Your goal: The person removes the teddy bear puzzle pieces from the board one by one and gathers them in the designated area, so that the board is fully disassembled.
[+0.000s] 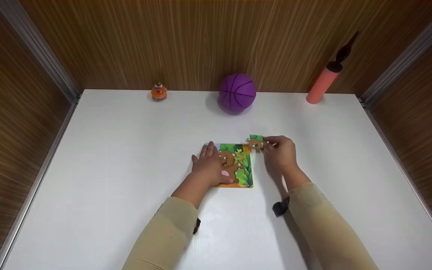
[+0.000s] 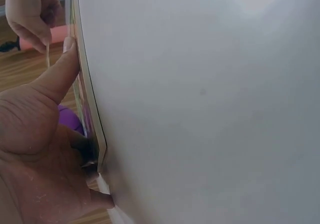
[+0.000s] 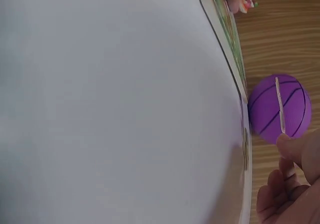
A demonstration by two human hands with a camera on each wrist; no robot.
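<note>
A square jigsaw puzzle (image 1: 244,170) with a brown bear on green lies on the white table. My left hand (image 1: 206,167) rests over its left side, fingers spread and fairly straight; the thumb (image 2: 59,72) lies along the near edge in the left wrist view. Just beyond the puzzle's top right corner, my right hand (image 1: 281,152) pinches a puzzle piece (image 1: 255,142) between thumb and fingers. That piece shows green and part of a brown bear. Edge-on in the right wrist view, the thin piece (image 3: 280,106) stands raised off the table. My left palm hides part of the picture.
At the back of the white table (image 1: 126,157) stand an orange toy figure (image 1: 159,92), a purple ball (image 1: 237,92) and a pink hand pump (image 1: 323,84) with a black top. Wood-grain panels (image 1: 186,45) enclose the back and sides.
</note>
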